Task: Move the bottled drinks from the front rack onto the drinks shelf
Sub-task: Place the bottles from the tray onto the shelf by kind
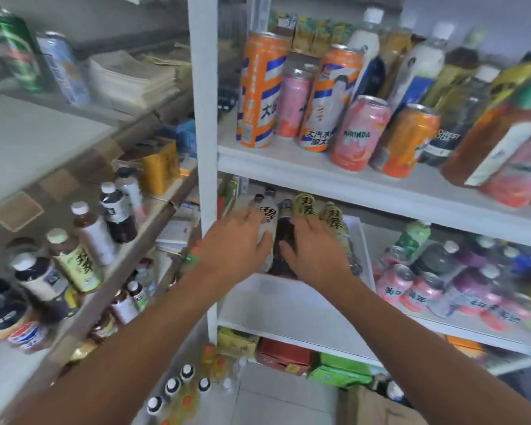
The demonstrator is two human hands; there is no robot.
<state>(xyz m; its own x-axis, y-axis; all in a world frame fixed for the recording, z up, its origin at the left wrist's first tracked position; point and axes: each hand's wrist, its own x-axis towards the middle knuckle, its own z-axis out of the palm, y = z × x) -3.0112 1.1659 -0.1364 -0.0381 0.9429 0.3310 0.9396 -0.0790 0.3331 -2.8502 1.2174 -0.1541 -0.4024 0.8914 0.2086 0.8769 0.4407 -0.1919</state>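
Bottled drinks stand in a tight cluster at the left end of the drinks shelf (292,305), the middle board of a white shelving unit, and both hands reach in among them. The left hand (239,240) lies over a white-labelled bottle (267,219), fingers curved round its side in a grasp. The right hand (313,250) has its fingers spread and bent over a dark bottle (284,237), thumb on the bottle's front; just beside its knuckles stand two yellow-green tea bottles (304,207) with black characters on their labels. Whether the right hand truly grips the dark bottle or only rests on it is hard to tell (motion blur softens the fingertips).

Further right on the same board sit pink cans (394,282) and more bottles, blurred. The board above carries tall orange-and-white cans (259,90), a pink Mirinda can (360,133) and an orange can (406,139). To the left, a lower rack (129,240) holds several capped bottles, among them a tea bottle with a yellow label (74,262) and a dark bottle with a white cap (118,213).
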